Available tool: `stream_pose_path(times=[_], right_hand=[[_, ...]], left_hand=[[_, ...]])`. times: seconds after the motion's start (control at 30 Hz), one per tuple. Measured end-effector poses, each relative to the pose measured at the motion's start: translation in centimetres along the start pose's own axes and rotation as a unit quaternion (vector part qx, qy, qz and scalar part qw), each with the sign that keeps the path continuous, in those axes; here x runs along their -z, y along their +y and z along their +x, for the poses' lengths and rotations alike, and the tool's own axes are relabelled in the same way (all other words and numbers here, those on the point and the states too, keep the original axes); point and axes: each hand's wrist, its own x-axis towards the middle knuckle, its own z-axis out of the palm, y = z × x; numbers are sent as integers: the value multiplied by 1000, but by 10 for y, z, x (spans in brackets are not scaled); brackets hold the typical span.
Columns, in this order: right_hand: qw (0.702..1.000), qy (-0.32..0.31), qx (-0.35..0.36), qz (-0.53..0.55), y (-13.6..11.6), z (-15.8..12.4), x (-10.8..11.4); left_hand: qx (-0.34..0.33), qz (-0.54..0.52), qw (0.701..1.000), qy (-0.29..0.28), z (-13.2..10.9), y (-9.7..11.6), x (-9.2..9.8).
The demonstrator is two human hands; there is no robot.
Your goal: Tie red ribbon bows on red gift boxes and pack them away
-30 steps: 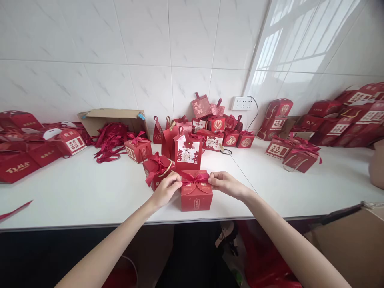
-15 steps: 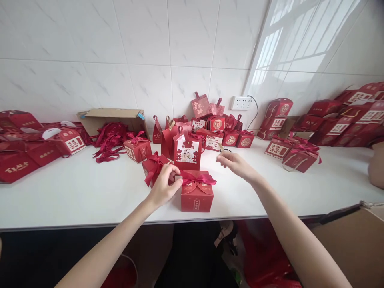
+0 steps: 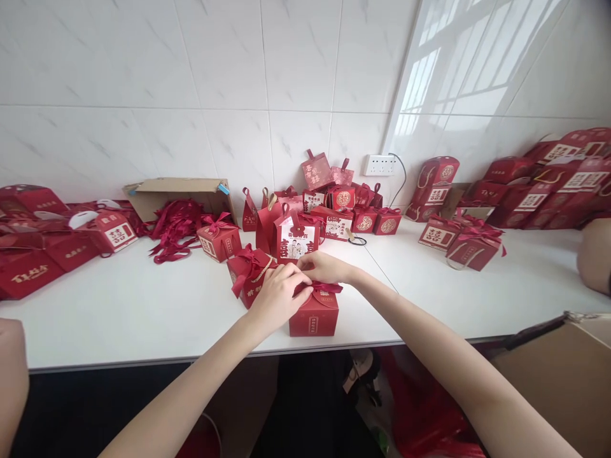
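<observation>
A red gift box (image 3: 313, 321) stands close to the table's front edge, with a red satin ribbon (image 3: 328, 287) tied in a bow on its lid. From the left, my left hand (image 3: 280, 289) has its fingers closed on the bow's left side. My right hand (image 3: 324, 266) reaches in from behind and pinches at the same ribbon; its fingertips are partly covered by my left hand. Left of them sits another red box (image 3: 252, 289) with a bow and a twisted cord. Just behind stands a red bag-shaped box (image 3: 296, 238) with a printed white front.
A small tan-and-black tool (image 3: 356, 238) lies on the white table (image 3: 405, 299). Loose red ribbons (image 3: 176, 222) spill from a cardboard box (image 3: 179, 184). Red boxes are piled left and right (image 3: 529, 197). Parts of other people's arms show at both sides.
My right hand has left the small tan-and-black tool on the table and moved left to the bow. My left hand has shifted slightly right over the ribbon.
</observation>
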Motion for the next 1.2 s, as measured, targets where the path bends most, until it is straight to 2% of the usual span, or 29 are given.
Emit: stream_pose_path(times=[0.17,0.43,0.57,0.63,0.73,0.77,0.83,0.97,1.07,1.13,1.2], right_hand=[[999,34,-27,25,-2,-2,0],[984,154,-84,25,-1,7,-8],[967,218,-127,44,12,-13,5],[964,191,-178,53,20,-34,12],[961,49,-231,143,29,-62,15],[957,15,-226,178,31,-68,14],[955,7,-199,219,32,-74,13],[958,110,-135,227,30,-60,14],[959,127,-82,241,31,-39,15],[969,129,-76,196,33,-26,11],[977,151,-99,115,37,-20,6]], left_hand=[[15,-13,999,-37,3,2,0],[50,-50,996,-61,4,4,2],[61,-110,990,-55,3,2,2],[67,-140,987,-52,3,0,1],[85,-159,982,-50,3,0,0],[90,-160,982,-49,3,0,0],[91,-157,982,-49,5,0,0],[88,-158,982,-62,6,0,-1],[92,-171,978,-71,6,-2,-1],[88,-170,979,-76,6,-3,-1],[74,-159,981,-83,6,-3,0]])
